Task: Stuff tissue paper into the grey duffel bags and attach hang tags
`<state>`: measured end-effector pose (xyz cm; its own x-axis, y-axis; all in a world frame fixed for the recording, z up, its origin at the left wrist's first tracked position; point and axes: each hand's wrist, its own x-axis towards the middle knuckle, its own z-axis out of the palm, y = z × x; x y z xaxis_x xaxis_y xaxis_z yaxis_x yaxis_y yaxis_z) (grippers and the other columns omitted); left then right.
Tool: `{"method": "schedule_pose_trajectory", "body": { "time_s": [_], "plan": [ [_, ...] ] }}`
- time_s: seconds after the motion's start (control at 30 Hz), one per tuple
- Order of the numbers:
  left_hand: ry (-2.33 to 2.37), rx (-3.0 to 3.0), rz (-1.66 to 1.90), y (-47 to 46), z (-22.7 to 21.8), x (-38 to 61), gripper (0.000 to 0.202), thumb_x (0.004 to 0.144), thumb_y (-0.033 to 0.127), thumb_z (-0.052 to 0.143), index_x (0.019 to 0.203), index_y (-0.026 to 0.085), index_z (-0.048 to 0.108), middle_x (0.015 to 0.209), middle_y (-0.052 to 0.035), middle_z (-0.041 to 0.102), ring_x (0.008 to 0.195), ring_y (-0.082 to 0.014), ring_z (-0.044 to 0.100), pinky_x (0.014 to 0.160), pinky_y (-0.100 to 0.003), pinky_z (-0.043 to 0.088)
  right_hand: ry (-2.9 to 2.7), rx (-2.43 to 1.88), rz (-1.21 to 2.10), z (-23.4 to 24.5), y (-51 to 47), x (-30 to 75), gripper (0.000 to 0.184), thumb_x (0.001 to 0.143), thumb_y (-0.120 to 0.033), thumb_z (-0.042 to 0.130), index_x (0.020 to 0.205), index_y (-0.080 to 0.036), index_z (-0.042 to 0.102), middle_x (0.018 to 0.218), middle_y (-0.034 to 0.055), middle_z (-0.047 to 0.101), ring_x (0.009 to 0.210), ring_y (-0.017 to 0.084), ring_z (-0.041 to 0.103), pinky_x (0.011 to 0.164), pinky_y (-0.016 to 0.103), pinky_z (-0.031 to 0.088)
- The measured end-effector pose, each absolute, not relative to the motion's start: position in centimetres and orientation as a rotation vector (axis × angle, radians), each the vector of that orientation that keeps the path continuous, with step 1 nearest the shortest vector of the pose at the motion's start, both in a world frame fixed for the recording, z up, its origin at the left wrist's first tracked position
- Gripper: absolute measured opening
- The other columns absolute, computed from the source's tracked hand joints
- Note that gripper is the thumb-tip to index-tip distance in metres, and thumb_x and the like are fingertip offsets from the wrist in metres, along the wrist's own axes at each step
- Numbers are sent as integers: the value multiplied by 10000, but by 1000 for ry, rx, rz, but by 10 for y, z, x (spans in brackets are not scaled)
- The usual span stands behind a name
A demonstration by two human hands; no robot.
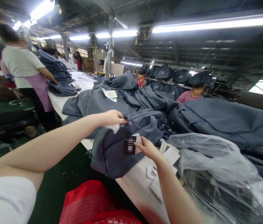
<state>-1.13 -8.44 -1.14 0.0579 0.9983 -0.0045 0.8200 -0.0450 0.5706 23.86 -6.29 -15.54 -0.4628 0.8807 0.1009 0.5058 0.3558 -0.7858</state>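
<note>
A grey-blue backpack (113, 152) lies on the edge of a long white table (136, 183) in front of me. My left hand (114, 117) is closed in a pinch on a thin strap or zip pull at the backpack's top, with a bit of white paper under the fingers. My right hand (146, 147) holds a black hang tag (130, 145) with white print against the backpack's front, together with a pale card behind it.
Heaps of grey-blue bags (122, 96) cover the table. Clear plastic bags (217, 174) lie at right, loose paper tags (168, 154) beside them. A person in an apron (26, 71) stands at left; others sit across the table. A red cloth (91, 202) is below.
</note>
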Motion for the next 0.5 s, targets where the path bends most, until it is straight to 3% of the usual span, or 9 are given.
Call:
{"method": "schedule_pose_trajectory", "body": {
  "time_s": [0.2,0.37,0.5],
  "plan": [
    [2048,1960,689,-135,-29,-72,392,765,486,637,968,155,686,904,-37,718,838,-191,614,788,-275,421,-1739,-1566,1346,-201,-58,276,350,872,-478,522,939,-144,601,993,145,682,854,212,663,656,293,522],
    [2193,1739,666,-161,-105,-102,608,768,657,535,1067,137,640,1123,-126,682,1030,-279,611,914,-335,424,-1476,-1696,1806,-250,-83,277,426,826,-566,556,864,-143,577,838,146,697,637,187,664,498,263,489],
    [2082,1539,835,-140,-148,-100,591,782,672,491,1034,158,638,1117,-133,684,1079,-289,603,969,-362,418,-1295,-1477,1728,-280,-101,238,493,731,-652,597,871,-179,590,645,72,639,552,191,641,449,268,473]
  ]
}}
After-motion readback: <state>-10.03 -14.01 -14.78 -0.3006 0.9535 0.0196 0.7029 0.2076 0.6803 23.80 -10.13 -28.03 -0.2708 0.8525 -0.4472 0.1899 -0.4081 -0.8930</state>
